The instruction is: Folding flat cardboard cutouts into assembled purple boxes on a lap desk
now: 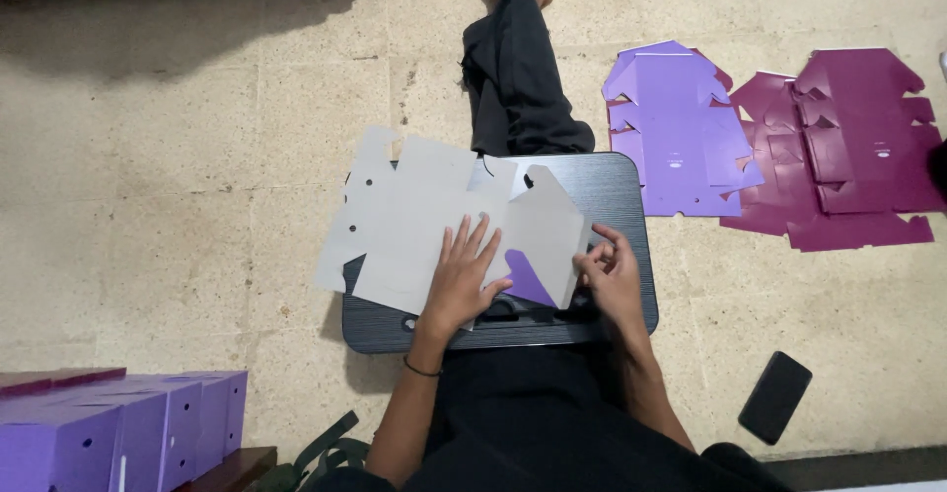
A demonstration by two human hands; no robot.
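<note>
A flat die-cut cardboard box blank (419,211), grey side up with a purple face showing at one folded part, lies on a small black lap table (617,191). My left hand (462,280) presses flat on the middle of the blank, fingers spread. At the blank's right edge my right hand (612,275) pinches a raised flap between thumb and fingers.
A stack of flat purple blanks (676,127) and a stack of dark magenta blanks (848,147) lie on the floor to the right. Folded purple boxes (128,428) stand at lower left. A black phone (775,396) lies at lower right. My outstretched leg (513,68) runs ahead.
</note>
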